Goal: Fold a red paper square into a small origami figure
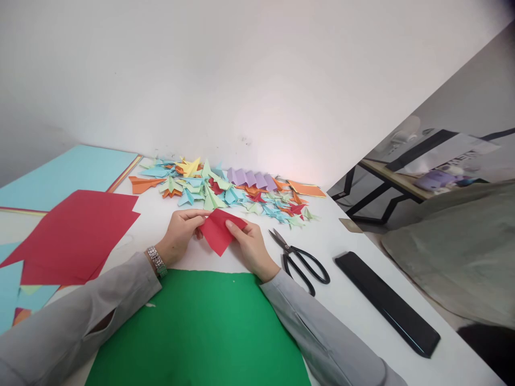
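White surface pushed up to a pale wall; to the right, a second surface on black metal legs, its load blurred. A grey-green cloth bulges nearer on that side.

Both my hands are at work on one small red paper, which sits between them at mid-view, just past the far edge of a green sheet. Left hand: thumb and fingertips pinch its left edge near the top. Right hand: thumb pressed flat on the face, fingers behind, gripping the right side. One corner points down; whether it touches the surface I cannot tell. Grey sleeves, metal-link band at my left wrist.

Beyond: a heap of folded papers, blue, green, orange, yellow, red, with a pleated purple strip toward its right. Left: large red sheets, near a light-blue sheet topping a stack. Right: black-handled scissors, blades slightly parted, then a long black object lying aslant.
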Motion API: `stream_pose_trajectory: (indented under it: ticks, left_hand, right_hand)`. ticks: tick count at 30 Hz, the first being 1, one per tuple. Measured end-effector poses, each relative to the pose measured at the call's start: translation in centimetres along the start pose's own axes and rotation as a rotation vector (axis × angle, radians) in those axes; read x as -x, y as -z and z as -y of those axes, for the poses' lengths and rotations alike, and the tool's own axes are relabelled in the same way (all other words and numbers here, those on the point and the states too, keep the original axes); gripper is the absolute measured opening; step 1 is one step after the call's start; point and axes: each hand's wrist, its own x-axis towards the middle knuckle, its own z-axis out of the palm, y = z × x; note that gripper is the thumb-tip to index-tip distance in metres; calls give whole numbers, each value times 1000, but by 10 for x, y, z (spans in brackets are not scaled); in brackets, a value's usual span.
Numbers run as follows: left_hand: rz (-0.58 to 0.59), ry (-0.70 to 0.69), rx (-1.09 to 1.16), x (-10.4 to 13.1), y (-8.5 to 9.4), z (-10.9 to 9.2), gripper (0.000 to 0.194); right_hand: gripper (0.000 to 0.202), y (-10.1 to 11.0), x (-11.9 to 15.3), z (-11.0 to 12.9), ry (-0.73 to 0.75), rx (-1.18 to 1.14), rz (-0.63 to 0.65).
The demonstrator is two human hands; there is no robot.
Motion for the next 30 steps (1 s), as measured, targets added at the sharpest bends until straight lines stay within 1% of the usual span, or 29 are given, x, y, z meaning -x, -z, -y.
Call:
stream_pose_trajectory:
  ticks: [3,7,9,13,17,19,23,26,28,30]
  left_hand:
    - [11,-8,-1,0,1,1,23]
    - [-36,6,32,0,0,0,19]
    - [-49,7,50,1,0,0,20]
    - [23,1,15,2,-1,1,31]
    - [51,12,-57,3,-1,2,33]
    - [72,2,-105,4,-2,2,35]
    - [157,-43,-188,6,-4,2,33]
    - [158,-69,-224,5,-4,2,30]
    - [135,-100,-255,5,-4,2,28]
    - [95,-142,-288,5,-3,2,28]
  right_hand:
    - [23,1,-2,0,4,-8,-49]
    - [21,2,-2,1,-17,29,-49]
    - [22,1,-1,1,-17,38,-50]
    - [21,1,0,1,-37,57,-54]
    - [20,-2,1,4,-34,119,-72]
    - [21,-4,3,7,-4,181,-82]
    - [22,-5,5,12,92,335,-82]
    - [24,-2,3,8,76,241,-95]
    - [28,1,1,3,33,134,-111]
    - [30,3,0,-1,9,91,-115]
